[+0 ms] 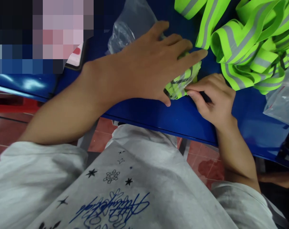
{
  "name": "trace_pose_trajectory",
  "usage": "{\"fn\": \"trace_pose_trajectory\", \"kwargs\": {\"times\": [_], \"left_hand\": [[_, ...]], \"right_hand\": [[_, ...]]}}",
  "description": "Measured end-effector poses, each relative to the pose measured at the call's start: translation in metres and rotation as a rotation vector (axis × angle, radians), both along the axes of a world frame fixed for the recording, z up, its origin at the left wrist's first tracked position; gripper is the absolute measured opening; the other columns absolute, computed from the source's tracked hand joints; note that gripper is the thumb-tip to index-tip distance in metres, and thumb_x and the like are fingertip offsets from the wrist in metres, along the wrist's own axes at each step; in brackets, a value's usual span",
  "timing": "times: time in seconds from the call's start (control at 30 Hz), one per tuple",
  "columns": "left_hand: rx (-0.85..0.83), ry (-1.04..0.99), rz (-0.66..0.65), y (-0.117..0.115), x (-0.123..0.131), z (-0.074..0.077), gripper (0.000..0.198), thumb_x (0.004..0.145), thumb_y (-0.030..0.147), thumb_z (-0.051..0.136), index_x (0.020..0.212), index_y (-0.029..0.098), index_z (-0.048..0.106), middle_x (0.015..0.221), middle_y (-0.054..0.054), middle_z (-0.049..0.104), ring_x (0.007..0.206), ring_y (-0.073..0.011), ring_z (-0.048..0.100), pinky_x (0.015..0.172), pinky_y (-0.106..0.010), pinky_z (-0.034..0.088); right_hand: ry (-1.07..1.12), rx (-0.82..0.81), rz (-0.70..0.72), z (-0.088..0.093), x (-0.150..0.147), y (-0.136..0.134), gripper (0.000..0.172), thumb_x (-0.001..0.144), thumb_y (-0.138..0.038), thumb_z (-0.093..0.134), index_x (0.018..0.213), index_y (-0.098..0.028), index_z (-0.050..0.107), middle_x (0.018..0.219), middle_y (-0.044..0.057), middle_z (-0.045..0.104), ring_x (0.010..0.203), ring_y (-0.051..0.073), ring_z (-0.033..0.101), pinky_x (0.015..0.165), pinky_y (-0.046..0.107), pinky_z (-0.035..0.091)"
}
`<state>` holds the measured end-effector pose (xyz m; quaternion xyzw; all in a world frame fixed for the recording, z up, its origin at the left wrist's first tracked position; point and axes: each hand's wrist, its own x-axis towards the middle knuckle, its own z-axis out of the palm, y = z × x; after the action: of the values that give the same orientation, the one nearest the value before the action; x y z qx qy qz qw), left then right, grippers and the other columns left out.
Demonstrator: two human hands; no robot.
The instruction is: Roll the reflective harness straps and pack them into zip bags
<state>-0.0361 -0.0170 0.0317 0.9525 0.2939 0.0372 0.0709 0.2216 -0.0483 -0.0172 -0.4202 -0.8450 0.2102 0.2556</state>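
Observation:
A folded bundle of lime-green reflective strap (182,78) lies in a clear plastic bag (188,79) near the front edge of the blue table. Over the bundle my left hand (146,65) rests palm down, its fingers spread and its thumb on the near side; it covers much of the bag. My right hand (213,97) is closed, with thumb and forefinger pinching the right edge of the bag. Whatever lies under the left palm is hidden.
Loose lime-green reflective straps (251,41) are heaped at the back right. Clear plastic bags lie behind my left hand (135,22) and at the right edge (284,98). A phone (76,58) sits at the left on the blue table (144,111). Another person's arm (278,179) shows at the lower right.

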Motion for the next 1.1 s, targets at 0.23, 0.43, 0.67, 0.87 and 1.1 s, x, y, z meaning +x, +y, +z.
{"fn": "trace_pose_trajectory", "kwargs": {"times": [0.23,0.43,0.67,0.87,1.1], "left_hand": [[-0.125,-0.119,0.172,0.006,-0.001,0.011,0.099,0.09,0.078,0.066,0.16,0.012,0.043,0.121,-0.016,0.072,0.121,-0.052,0.069,0.105,-0.068,0.05],[-0.325,-0.397,0.121,0.01,0.009,-0.002,0.069,0.089,0.063,0.069,0.136,0.013,0.065,0.107,-0.003,0.076,0.094,-0.0227,0.074,0.093,-0.034,0.049],[-0.207,-0.313,0.119,0.004,0.01,0.0,0.101,0.081,0.078,0.076,0.157,0.018,0.049,0.144,-0.011,0.068,0.126,-0.0377,0.071,0.099,-0.042,0.053],[0.046,-0.107,0.027,0.001,0.016,-0.009,0.044,0.108,0.029,0.044,0.147,0.012,0.054,0.145,-0.016,0.065,0.123,-0.0369,0.072,0.099,-0.047,0.056],[0.133,-0.147,0.007,0.006,0.022,-0.024,0.046,0.108,0.039,0.049,0.144,0.011,0.057,0.141,-0.018,0.069,0.124,-0.0361,0.07,0.1,-0.049,0.055]], "right_hand": [[-0.012,0.468,0.099,0.015,-0.002,-0.009,0.045,0.097,-0.034,0.072,0.142,-0.038,0.068,0.121,-0.001,0.079,0.108,0.027,0.078,0.099,0.045,0.06],[0.006,0.554,0.128,0.017,-0.009,-0.012,0.04,0.104,-0.028,0.064,0.142,-0.019,0.069,0.129,0.009,0.077,0.123,0.027,0.074,0.112,0.042,0.056],[-0.022,0.642,0.049,0.018,-0.006,-0.013,0.036,0.107,-0.029,0.06,0.142,-0.028,0.068,0.126,0.004,0.078,0.119,0.024,0.075,0.104,0.039,0.057],[-0.146,0.723,0.036,0.012,-0.017,-0.016,0.031,0.1,-0.013,0.065,0.126,-0.028,0.073,0.12,0.001,0.081,0.11,0.023,0.078,0.096,0.042,0.061],[-0.056,0.494,0.116,0.009,-0.013,-0.011,0.038,0.102,-0.013,0.06,0.133,-0.032,0.072,0.128,0.003,0.079,0.122,0.028,0.076,0.1,0.046,0.065]]}}
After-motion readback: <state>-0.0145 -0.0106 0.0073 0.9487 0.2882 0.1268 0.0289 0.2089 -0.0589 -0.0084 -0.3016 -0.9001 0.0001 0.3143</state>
